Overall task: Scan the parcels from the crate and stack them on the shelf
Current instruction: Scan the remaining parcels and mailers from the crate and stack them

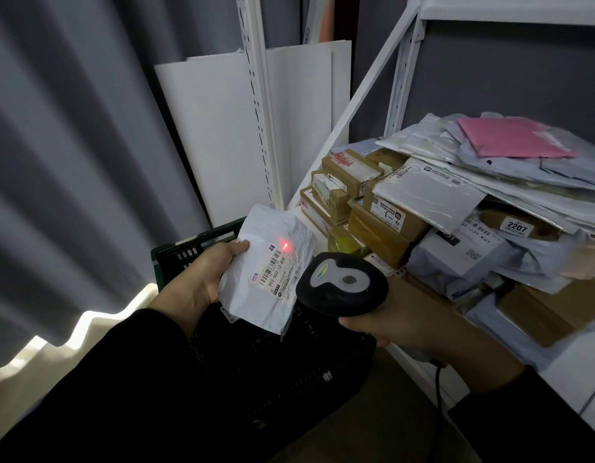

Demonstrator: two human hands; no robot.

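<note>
Head view: the left hand [202, 279] pinches a white parcel [269, 272] by its left edge, thumb on the label face, and holds it above the dark crate [189, 252]. The right hand [399, 325] is curled round the handle of the scanner [342, 282], whose red spot [285, 245] lies just beside the barcode (not across it). Step in hand: scanning. Next, shift the beam onto the barcode, then carry the parcel to the shelf [573, 369], where stacked parcels [456, 208] crowd the front edge.
</note>
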